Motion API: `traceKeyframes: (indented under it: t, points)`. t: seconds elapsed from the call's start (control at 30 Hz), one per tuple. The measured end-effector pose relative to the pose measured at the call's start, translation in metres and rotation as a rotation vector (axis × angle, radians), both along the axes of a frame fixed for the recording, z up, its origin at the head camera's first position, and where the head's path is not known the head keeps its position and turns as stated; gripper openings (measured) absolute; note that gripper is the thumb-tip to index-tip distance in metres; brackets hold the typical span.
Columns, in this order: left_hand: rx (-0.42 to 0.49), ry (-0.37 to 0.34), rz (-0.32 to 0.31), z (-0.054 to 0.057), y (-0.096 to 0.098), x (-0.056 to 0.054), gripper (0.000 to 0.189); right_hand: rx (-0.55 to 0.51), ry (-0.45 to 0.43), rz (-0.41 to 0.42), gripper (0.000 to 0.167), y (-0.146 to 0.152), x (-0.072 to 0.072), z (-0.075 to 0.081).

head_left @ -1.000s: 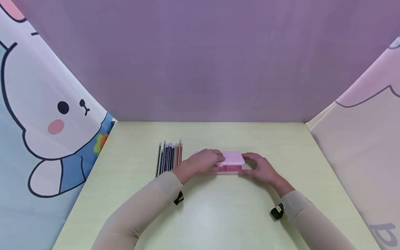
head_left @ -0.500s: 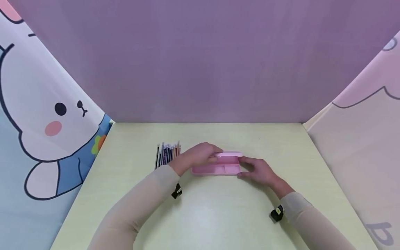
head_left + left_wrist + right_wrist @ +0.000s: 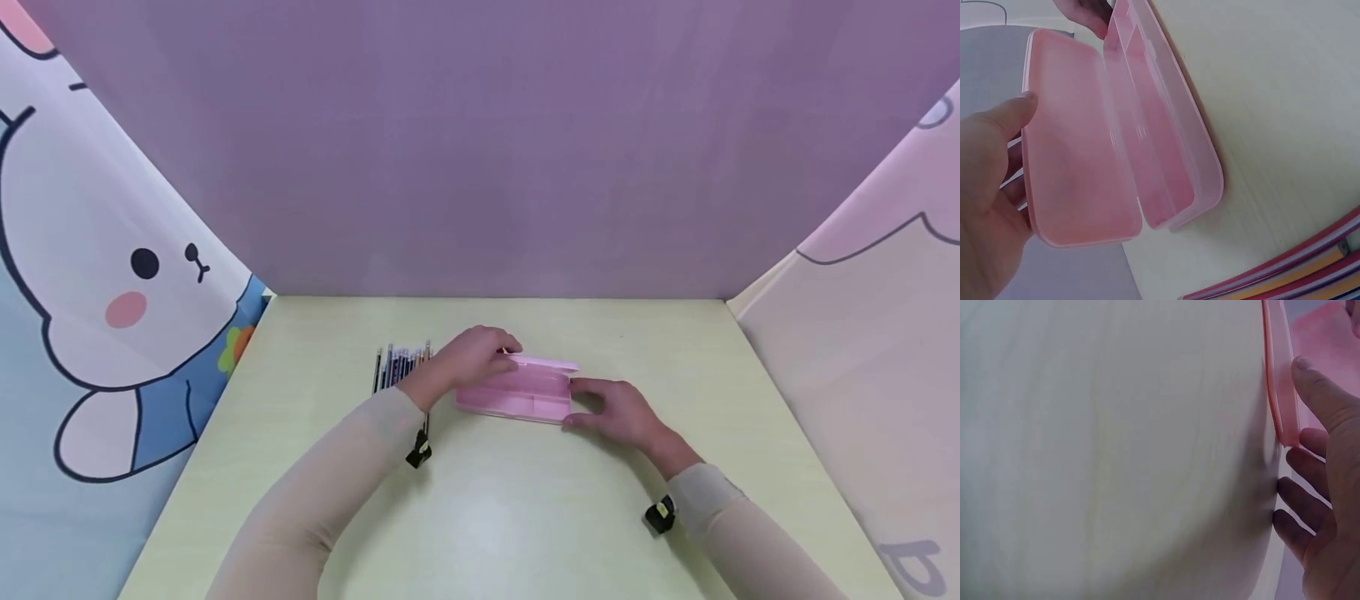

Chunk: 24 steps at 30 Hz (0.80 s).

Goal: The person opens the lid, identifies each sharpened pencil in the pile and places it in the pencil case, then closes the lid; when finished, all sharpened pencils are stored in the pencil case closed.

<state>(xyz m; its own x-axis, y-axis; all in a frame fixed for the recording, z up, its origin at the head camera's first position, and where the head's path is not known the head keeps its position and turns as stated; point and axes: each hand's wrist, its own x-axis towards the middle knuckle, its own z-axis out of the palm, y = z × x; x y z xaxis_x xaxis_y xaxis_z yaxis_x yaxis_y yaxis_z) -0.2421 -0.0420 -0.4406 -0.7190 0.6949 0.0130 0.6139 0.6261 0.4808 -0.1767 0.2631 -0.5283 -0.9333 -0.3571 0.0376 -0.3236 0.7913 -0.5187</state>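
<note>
A pink plastic pencil case (image 3: pixel 513 403) lies on the table with its lid raised, and its inside shows bare compartments. My left hand (image 3: pixel 471 357) pinches the lid's edge, thumb on the inner face and fingers behind, as the left wrist view shows on the lid (image 3: pixel 1075 150). At the case's right end, my right hand (image 3: pixel 619 410) holds the body with the thumb at the front corner and the index finger at the back. In the right wrist view its thumb (image 3: pixel 1319 390) lies against the case wall while the other fingers bend beside the end.
A row of several pencils (image 3: pixel 396 367) lies left of the case, partly hidden by the left forearm. Their striped sides (image 3: pixel 1297 269) show close by in the left wrist view. A purple panel (image 3: pixel 480 167) stands behind the pale table (image 3: pixel 495 517).
My left hand has swung the lid up and back, baring the compartments. The case has turned slightly and shifted a little left, while my right hand stays at its end.
</note>
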Motion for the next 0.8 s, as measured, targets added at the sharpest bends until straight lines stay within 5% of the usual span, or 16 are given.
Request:
traceKeyframes:
  t: [0.5, 0.8]
  points:
    - [-0.018, 0.119, 0.151, 0.004, -0.033, -0.017, 0.025, 0.007, -0.039, -0.026, 0.058, -0.003, -0.001, 0.008]
    - [0.150, 0.009, 0.250, -0.009, -0.046, -0.027, 0.027, -0.009, -0.044, -0.027, 0.056, -0.006, -0.001, 0.011]
